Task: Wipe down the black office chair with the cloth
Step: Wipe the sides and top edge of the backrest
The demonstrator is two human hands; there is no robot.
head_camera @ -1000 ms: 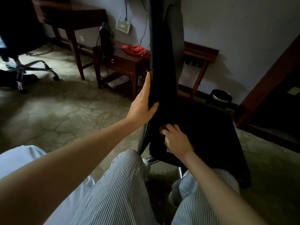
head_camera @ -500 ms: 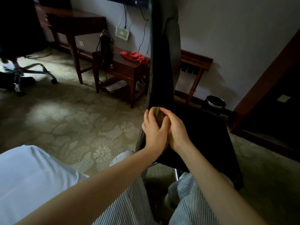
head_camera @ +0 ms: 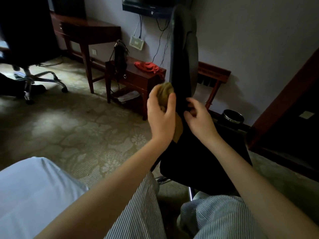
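Note:
The black office chair stands right in front of my knees, its tall backrest seen edge-on and its seat low to the right. My left hand grips a bunched olive-tan cloth against the backrest's left edge at mid height; a corner of the cloth hangs below my palm. Just right of it, my right hand has loosely curled fingers that touch the front of the backrest and hold nothing.
A wooden side table with a red cloth stands behind the chair, a desk further left. A second office chair is at far left. A black bin sits by the wall. A white bed corner lies at lower left.
The cloth passed from my right hand, low by the seat, to my left hand, which left the backrest edge. Both hands rose to mid backrest, and my right hand let go.

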